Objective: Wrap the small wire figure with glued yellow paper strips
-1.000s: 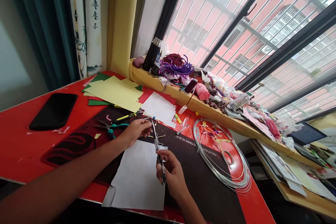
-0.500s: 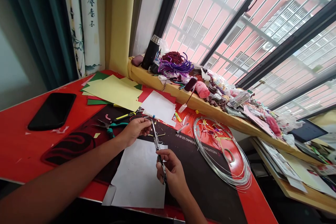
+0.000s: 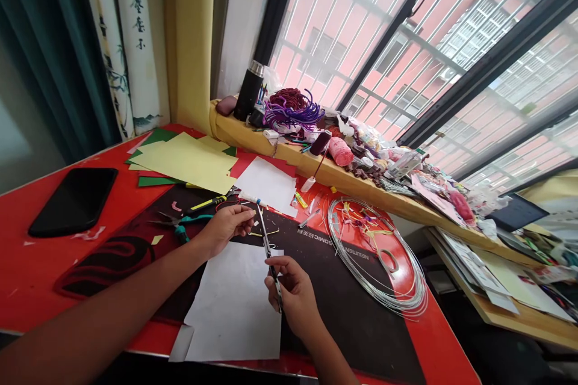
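Scissors (image 3: 266,242) with slim metal blades are in my right hand (image 3: 290,292), tips pointing away from me. My left hand (image 3: 231,227) is pinched beside the blade tips; whatever its fingertips hold is too small to make out. Under both hands lies a white paper sheet (image 3: 235,307) with a folded lower left corner, on the dark mat (image 3: 352,313). Teal-handled pliers (image 3: 183,230) rest left of my left hand, and a yellow-and-black cutter (image 3: 208,203) lies just beyond them.
A black phone (image 3: 73,201) lies at the left. Yellow paper (image 3: 185,162) and white paper (image 3: 266,183) lie at the back. A wire coil (image 3: 418,289) rings scraps at the right. The sill (image 3: 289,155) carries a flask (image 3: 249,91), yarn and clutter.
The camera view has shifted slightly, so the table's items appear further left. The scissors look turned more edge-on, with their tips still beside my left fingers.
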`<act>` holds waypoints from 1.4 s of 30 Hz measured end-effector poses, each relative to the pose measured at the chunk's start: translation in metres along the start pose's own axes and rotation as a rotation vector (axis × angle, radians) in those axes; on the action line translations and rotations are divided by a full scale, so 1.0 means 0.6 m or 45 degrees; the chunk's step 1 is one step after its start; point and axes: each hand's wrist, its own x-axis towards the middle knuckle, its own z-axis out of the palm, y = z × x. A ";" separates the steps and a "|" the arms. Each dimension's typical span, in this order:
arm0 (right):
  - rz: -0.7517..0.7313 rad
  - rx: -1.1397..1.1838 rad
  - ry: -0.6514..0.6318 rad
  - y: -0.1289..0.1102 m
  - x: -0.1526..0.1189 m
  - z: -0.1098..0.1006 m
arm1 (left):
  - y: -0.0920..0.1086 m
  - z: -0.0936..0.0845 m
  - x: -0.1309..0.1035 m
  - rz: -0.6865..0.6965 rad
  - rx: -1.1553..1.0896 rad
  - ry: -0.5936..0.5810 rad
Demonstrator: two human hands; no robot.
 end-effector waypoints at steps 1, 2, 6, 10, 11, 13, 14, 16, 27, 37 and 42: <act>-0.016 -0.023 0.023 0.002 0.002 -0.004 | 0.001 0.001 -0.001 -0.007 0.006 -0.003; -0.036 -0.059 0.053 0.003 0.005 -0.008 | 0.003 0.001 -0.003 -0.014 0.015 -0.008; -0.148 -0.255 0.207 0.001 0.019 -0.038 | 0.007 0.004 -0.007 -0.037 0.076 -0.032; -0.182 -0.278 0.374 -0.008 0.035 -0.080 | 0.005 0.003 -0.007 -0.034 0.106 -0.028; -0.184 -0.295 0.420 -0.009 0.040 -0.091 | 0.003 0.002 -0.007 -0.040 0.107 -0.022; -0.190 -0.335 0.508 -0.010 0.049 -0.114 | 0.000 0.001 -0.005 -0.060 0.109 -0.010; -0.189 -0.358 0.541 -0.009 0.053 -0.125 | 0.000 0.002 -0.005 -0.070 0.112 -0.005; -0.187 -0.444 0.610 -0.007 0.061 -0.145 | 0.000 0.003 -0.005 -0.081 0.126 -0.006; -0.054 -0.976 0.687 -0.002 0.093 -0.173 | 0.007 0.008 -0.016 -0.068 0.177 -0.093; 0.001 -1.368 0.573 -0.016 0.103 -0.165 | 0.016 0.017 -0.023 -0.044 0.222 -0.114; 0.038 -1.528 0.471 -0.036 0.103 -0.153 | 0.013 0.016 -0.022 -0.031 0.219 -0.124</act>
